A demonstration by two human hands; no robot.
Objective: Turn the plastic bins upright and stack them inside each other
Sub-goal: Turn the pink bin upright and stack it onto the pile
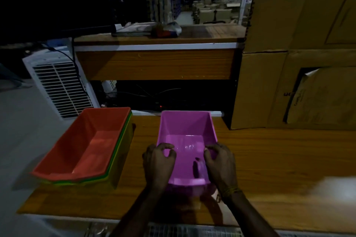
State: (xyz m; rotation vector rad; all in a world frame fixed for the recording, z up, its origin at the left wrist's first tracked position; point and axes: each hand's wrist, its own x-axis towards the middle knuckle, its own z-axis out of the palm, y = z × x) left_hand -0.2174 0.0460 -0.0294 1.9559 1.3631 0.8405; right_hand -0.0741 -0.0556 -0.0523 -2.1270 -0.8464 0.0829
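A pink plastic bin (185, 131) stands upright in the middle of the wooden table (269, 159), open side up. My left hand (158, 163) grips its left rim near the front corner. My right hand (220, 163) grips the right rim opposite. To the left, at the table's left edge, sits a nested stack of upright bins with an orange bin (86, 144) on top; green and yellow rims (115, 158) show beneath it. The pink bin and the stack are apart.
Large cardboard boxes (298, 54) stand at the back right. A wooden desk (158, 63) with clutter rises behind the table. A white grilled appliance (59, 86) stands on the floor at the left. A bright patch lies at the table's right.
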